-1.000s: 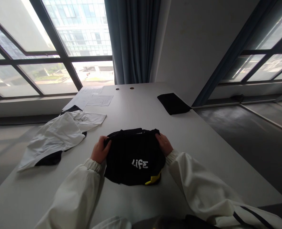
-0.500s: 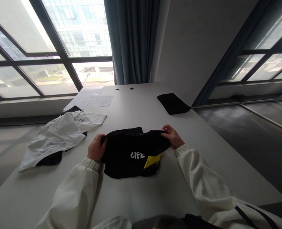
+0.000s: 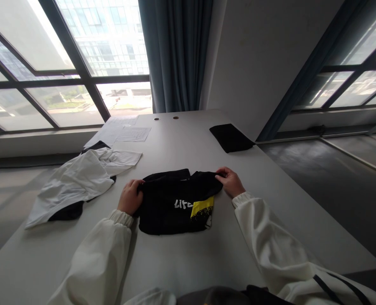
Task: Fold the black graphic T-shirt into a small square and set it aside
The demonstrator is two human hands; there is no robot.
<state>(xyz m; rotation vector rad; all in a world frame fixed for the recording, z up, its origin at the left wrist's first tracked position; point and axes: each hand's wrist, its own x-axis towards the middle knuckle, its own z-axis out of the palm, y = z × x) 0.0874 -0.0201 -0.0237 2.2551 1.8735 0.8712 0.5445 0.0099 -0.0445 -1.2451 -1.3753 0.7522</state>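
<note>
A black T-shirt (image 3: pixel 165 214) with white lettering and a yellow patch lies partly folded on the white table (image 3: pixel 188 264) in front of me. My left hand (image 3: pixel 131 197) is closed on its left edge near the upper corner, the thumb toward the cloth. At the upper right corner my right hand (image 3: pixel 230 181) pinches the fabric between thumb and fingers. The shirt's neckline faces away from me, and its underside is hidden.
Crumpled white and black clothing (image 3: pixel 76 182) lies at the table's left edge. A folded black garment (image 3: pixel 231 137) sits at the far right edge. Paper sheets (image 3: pixel 132 134) rest at the back left, near two cable holes. A blue curtain (image 3: pixel 177 55) hangs behind the table.
The shirt's upper layer has shifted, with a fold now covering part of the lettering. Its right corner and lower edge have drawn in slightly. Both hands keep their hold.
</note>
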